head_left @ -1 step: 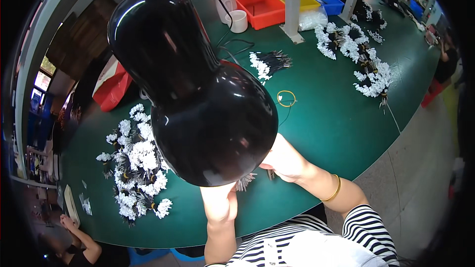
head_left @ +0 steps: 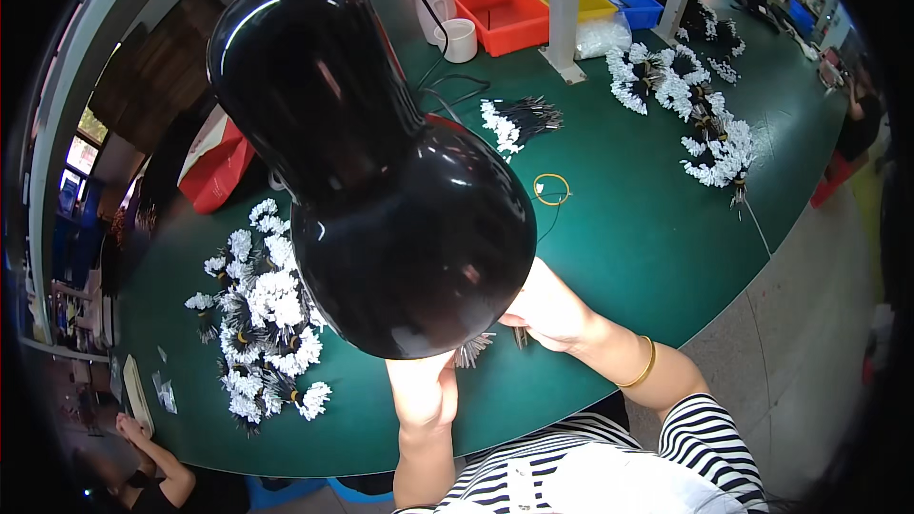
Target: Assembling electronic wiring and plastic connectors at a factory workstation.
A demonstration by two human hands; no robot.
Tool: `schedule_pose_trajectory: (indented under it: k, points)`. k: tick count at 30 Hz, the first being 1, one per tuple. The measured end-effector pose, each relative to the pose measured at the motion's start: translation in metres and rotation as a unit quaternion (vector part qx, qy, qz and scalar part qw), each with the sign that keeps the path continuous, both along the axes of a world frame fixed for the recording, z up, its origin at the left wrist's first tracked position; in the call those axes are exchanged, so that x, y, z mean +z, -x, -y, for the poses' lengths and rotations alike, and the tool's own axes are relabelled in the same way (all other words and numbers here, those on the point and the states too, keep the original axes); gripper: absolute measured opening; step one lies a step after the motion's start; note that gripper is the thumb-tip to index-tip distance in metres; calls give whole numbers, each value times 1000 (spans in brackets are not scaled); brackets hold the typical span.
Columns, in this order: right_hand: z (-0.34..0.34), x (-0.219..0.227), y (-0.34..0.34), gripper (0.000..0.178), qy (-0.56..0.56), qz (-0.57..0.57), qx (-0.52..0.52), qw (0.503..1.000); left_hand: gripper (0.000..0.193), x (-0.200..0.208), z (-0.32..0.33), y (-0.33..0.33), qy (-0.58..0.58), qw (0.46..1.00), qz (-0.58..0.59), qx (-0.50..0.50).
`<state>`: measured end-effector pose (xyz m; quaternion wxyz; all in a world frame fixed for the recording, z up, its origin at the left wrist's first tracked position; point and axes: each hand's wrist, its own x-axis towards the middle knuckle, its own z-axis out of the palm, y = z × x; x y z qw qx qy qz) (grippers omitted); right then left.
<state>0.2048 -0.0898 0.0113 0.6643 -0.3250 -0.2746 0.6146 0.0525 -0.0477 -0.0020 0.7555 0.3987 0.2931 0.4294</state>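
A glossy black lamp head fills the middle of the view and covers most of my fingers. Below its lower rim my left hand reaches under it, fingers hidden. Thin metal-tipped wire ends fan out beside that hand; whether it grips them is hidden. My right hand comes in at the lamp's right edge, its fingers curled and partly covered. A few more wire tips show just under those fingers. On the left lies a heap of black wire bundles with white connectors.
A smaller wire bunch and a yellow loop lie beyond the lamp on the green table. Red, yellow and blue bins, a white cup and a metal post stand behind. More bundles lie far right.
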Motion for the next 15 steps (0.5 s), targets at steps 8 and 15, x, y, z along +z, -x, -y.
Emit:
schedule_pose_trajectory:
  k: [8,15]
  points:
    - [-5,1,10,11,-35,64,-30,997,30,-5,-1,5,-50,997,-50,29]
    - [1,2,12,12,-100,188,-92,973,25,-22,1,9,-158,978,-118,70]
